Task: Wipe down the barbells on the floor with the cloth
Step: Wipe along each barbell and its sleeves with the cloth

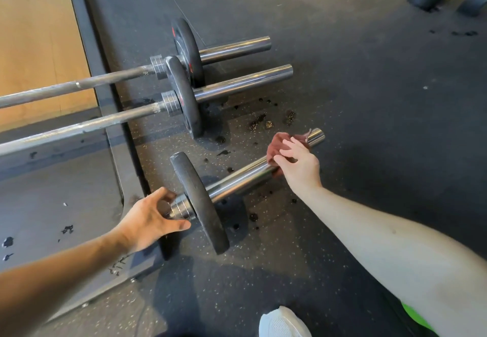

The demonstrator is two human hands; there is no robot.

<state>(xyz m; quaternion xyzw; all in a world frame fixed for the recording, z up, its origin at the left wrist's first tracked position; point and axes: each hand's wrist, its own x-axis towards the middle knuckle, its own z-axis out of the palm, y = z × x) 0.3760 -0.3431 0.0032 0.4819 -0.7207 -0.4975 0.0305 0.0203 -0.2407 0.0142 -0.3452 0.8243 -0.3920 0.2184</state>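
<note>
Right grip is curling round the soft maroon cloth, pressing it onto the smooth chrome barbell sleeve. Left grip is clasping the ridged collar, beside the matte black disc plate.

The nearest barbell is polished metal beyond its plate, smooth and mirror-glossy. Its collar is the same bright metal, with grooves. The plate is matt black, dull and scuffed. The cloth is soft reddish-brown fabric, matt. The farther barbells have duller grey metal shafts, partly knurled. The floor is dark speckled rubber, grainy and matt. The panel is smooth light wood.
</note>
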